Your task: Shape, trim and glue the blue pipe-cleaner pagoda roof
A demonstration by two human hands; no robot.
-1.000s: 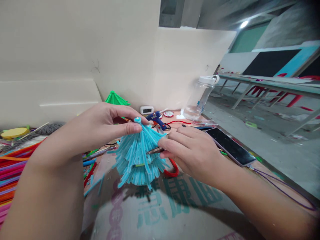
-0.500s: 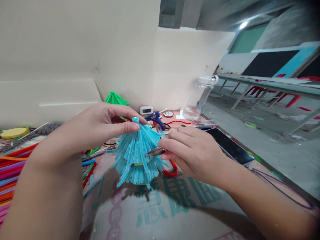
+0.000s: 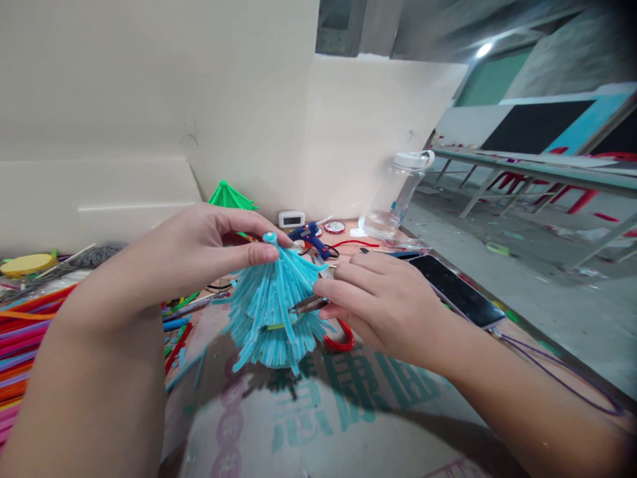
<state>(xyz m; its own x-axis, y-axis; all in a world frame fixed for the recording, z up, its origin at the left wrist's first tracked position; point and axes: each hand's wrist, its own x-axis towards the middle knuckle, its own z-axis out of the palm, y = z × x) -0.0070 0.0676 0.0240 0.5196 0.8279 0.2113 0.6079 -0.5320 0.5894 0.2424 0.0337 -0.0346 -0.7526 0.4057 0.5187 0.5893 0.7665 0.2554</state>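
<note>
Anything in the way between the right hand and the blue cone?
Nothing visible blocks it. Only the metal-tipped tool in the right hand spans the gap, its tips at the blue cone; whether they touch, I can't tell. The left hand pinches higher, at the top.

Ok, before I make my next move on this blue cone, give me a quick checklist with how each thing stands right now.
1. Left hand steadying the blue fringed cone: ok, thumb and fingers pinch near its top.
2. Right hand holding the dark metal blade: ok.
3. Blade tip away from left fingers: ok, it points at the cone below them.
4. Fringe lying evenly: not ok, a strand juts out toward the right hand.
5. Cone's base resting on the printed cardboard: cannot tell.
6. Bottle lid on: ok.
</note>
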